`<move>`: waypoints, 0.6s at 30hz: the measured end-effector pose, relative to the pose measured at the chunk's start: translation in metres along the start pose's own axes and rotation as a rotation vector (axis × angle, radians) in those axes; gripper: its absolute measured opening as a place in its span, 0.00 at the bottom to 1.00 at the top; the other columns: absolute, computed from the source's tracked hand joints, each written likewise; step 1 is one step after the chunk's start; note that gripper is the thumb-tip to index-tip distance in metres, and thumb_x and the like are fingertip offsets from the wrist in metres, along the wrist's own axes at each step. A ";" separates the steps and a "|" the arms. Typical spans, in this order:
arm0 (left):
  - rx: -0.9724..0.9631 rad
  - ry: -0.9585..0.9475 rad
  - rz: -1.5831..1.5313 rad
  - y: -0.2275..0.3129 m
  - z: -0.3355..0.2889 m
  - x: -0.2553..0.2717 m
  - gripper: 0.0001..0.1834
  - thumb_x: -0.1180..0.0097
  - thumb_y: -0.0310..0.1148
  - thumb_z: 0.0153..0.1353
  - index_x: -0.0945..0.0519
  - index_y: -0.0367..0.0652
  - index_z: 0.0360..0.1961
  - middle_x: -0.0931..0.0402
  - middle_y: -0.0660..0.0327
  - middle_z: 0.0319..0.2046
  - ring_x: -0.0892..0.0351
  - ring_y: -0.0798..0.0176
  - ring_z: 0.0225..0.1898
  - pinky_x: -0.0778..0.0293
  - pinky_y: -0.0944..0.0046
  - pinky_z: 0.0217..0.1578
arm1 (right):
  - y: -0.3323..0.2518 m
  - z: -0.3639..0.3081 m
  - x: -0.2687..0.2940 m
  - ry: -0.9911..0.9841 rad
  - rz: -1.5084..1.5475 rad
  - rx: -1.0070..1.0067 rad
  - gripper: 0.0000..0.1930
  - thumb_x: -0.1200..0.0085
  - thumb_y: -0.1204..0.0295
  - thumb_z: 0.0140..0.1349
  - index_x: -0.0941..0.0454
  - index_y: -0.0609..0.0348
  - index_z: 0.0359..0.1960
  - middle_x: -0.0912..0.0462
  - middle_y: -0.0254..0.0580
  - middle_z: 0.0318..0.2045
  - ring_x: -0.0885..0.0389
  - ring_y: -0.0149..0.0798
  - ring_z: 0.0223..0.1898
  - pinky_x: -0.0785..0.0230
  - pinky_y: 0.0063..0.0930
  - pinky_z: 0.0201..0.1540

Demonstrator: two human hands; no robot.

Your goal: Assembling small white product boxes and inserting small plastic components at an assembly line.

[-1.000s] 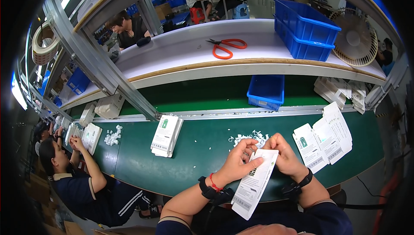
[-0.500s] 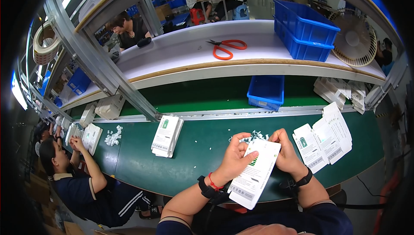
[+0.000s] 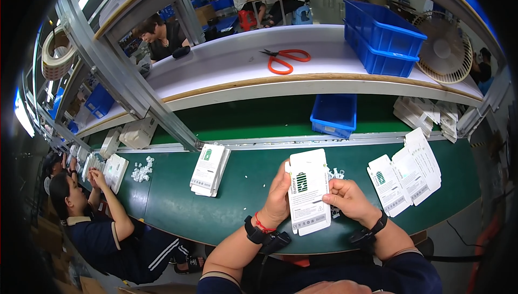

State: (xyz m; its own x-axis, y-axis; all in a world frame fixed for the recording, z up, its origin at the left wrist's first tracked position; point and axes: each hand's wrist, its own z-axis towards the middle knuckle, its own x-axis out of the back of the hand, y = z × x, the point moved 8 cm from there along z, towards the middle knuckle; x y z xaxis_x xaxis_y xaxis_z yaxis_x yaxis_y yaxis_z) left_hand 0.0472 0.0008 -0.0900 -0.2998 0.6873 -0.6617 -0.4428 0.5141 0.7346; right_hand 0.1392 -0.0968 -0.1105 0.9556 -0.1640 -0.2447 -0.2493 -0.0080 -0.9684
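A flat white battery box point(image 3: 309, 191) with green print stands nearly upright between my hands over the green table. My left hand point(image 3: 276, 199) grips its left edge, with the fingers partly hidden behind it. On the opposite edge my right hand point(image 3: 349, 199) pinches it, thumb on the front. Small white plastic clips point(image 3: 336, 173) lie on the table behind the box, partly covered by it and my right hand. To the right lies a fanned stack of similar flat boxes point(image 3: 402, 178). Another neat stack of boxes point(image 3: 209, 170) sits to the left.
A blue bin point(image 3: 333, 116) stands beneath the shelf point(image 3: 226, 73). On the shelf are red-handled scissors point(image 3: 281, 61) and stacked blue bins point(image 3: 383, 40). A co-worker point(image 3: 102, 229) sits at the left, near a pile of clips point(image 3: 142, 169). More boxes point(image 3: 423, 113) lie at the back right.
The box has turned from a slant to nearly upright and moved slightly left and away from me. My left thumb has shifted from its face to the left edge; my right hand has moved lower.
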 end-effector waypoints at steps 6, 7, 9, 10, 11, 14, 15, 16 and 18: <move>0.312 -0.314 -0.059 -0.016 -0.005 -0.044 0.74 0.41 0.78 0.29 0.53 0.35 0.68 0.40 0.41 0.61 0.37 0.46 0.62 0.40 0.50 0.62 | -0.001 -0.005 -0.013 -0.150 -0.040 -0.060 0.09 0.49 0.77 0.64 0.24 0.68 0.43 0.19 0.37 0.37 0.23 0.25 0.40 0.31 0.21 0.47; 0.314 -0.317 -0.059 -0.017 -0.004 -0.042 0.74 0.41 0.78 0.29 0.53 0.35 0.68 0.40 0.41 0.61 0.37 0.46 0.62 0.40 0.50 0.62 | -0.001 -0.005 -0.014 -0.147 -0.040 -0.059 0.09 0.49 0.77 0.64 0.24 0.68 0.43 0.19 0.37 0.37 0.23 0.25 0.40 0.31 0.21 0.47; 0.289 -0.406 -0.067 -0.017 -0.004 -0.042 0.72 0.36 0.73 0.31 0.54 0.35 0.68 0.36 0.45 0.60 0.36 0.50 0.62 0.41 0.52 0.62 | -0.002 -0.005 -0.017 -0.160 -0.031 -0.049 0.12 0.49 0.76 0.65 0.25 0.69 0.47 0.18 0.38 0.37 0.23 0.26 0.40 0.30 0.21 0.46; 0.289 -0.405 -0.067 -0.018 -0.005 -0.041 0.72 0.36 0.73 0.31 0.54 0.35 0.68 0.36 0.45 0.60 0.36 0.50 0.62 0.41 0.52 0.62 | -0.002 -0.005 -0.017 -0.160 -0.031 -0.048 0.12 0.49 0.76 0.65 0.25 0.69 0.47 0.18 0.38 0.37 0.23 0.26 0.40 0.30 0.21 0.46; 0.293 -0.403 -0.083 -0.017 -0.005 -0.041 0.72 0.34 0.72 0.30 0.52 0.35 0.68 0.36 0.46 0.59 0.36 0.51 0.62 0.41 0.52 0.63 | -0.002 -0.005 -0.016 -0.148 -0.047 -0.052 0.11 0.49 0.76 0.65 0.25 0.69 0.47 0.18 0.37 0.37 0.23 0.25 0.40 0.31 0.20 0.46; 0.285 -0.375 -0.100 -0.019 -0.005 -0.037 0.69 0.31 0.69 0.30 0.48 0.35 0.66 0.34 0.48 0.59 0.36 0.52 0.62 0.42 0.52 0.63 | -0.003 -0.004 -0.017 -0.125 -0.016 -0.047 0.11 0.49 0.76 0.65 0.25 0.69 0.47 0.19 0.37 0.37 0.23 0.24 0.39 0.31 0.18 0.45; 0.272 -0.350 -0.100 -0.018 -0.004 -0.035 0.67 0.31 0.67 0.31 0.45 0.35 0.65 0.33 0.49 0.58 0.36 0.52 0.62 0.42 0.53 0.63 | -0.003 -0.003 -0.018 -0.115 0.031 -0.039 0.11 0.49 0.76 0.64 0.25 0.69 0.47 0.19 0.36 0.37 0.23 0.23 0.39 0.31 0.17 0.45; 0.271 -0.349 -0.099 -0.017 -0.005 -0.035 0.67 0.31 0.67 0.31 0.45 0.35 0.65 0.33 0.49 0.58 0.36 0.52 0.62 0.42 0.53 0.63 | 0.000 -0.003 -0.017 -0.117 0.031 -0.039 0.11 0.49 0.76 0.64 0.25 0.69 0.47 0.19 0.36 0.37 0.23 0.23 0.39 0.31 0.17 0.45; 0.208 -0.313 -0.059 -0.012 -0.003 -0.036 0.62 0.29 0.64 0.33 0.41 0.36 0.64 0.32 0.51 0.56 0.36 0.53 0.62 0.41 0.52 0.63 | 0.002 -0.002 -0.011 -0.089 -0.004 0.009 0.12 0.47 0.78 0.63 0.25 0.69 0.47 0.19 0.36 0.37 0.24 0.22 0.39 0.31 0.16 0.43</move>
State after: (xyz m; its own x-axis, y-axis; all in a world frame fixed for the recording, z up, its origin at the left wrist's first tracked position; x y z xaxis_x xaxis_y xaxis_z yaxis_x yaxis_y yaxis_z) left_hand 0.0608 -0.0312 -0.0756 0.0084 0.7603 -0.6495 -0.2608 0.6287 0.7326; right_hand 0.1274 -0.0967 -0.1096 0.9668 -0.0757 -0.2442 -0.2448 0.0007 -0.9696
